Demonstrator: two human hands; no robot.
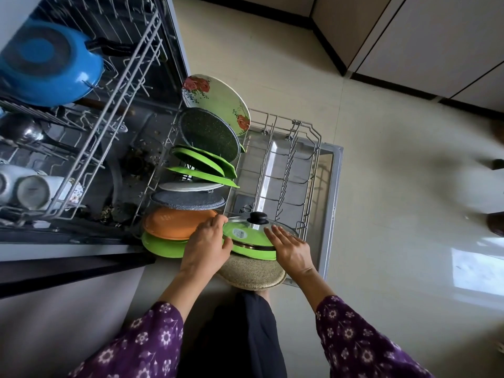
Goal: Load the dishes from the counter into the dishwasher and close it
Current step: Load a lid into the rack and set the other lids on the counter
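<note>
Purple flowered sleeves (152,336) at bottom of view, both arms reaching down to the near end of the pulled-out lower rack (306,148), which sits over the dropped door (331,186).

Left hand (207,241): fingers curled over the left rim of a glass lid (245,223), thumb at the edge of the green plate (253,251) right beneath it. Grasping the lid, probably the plate with it.
Right hand (290,245): fingers straight, laid flat on the lid's right side. Steadying, not clasping.

The lid, black knob (257,217) up, lies tilted at the rack's near right corner. Beige plate (253,274) just below the green one, overhanging the rack's near edge. A row of plates stands along the rack's left side, orange plate (177,223) beside the left hand. Right half of the rack is bare tines.

Upper rack (117,85) holds a blue pan (49,61) and cups (32,188).

Step in hand, by my reading: seating the lid and plate in the lower rack. Next move calls for tipping them upright between tines so they stand unsupported, then letting go with both hands. Counter out of view, so I cannot tell what is left to load. Both racks must slide in before the door can shut.
</note>
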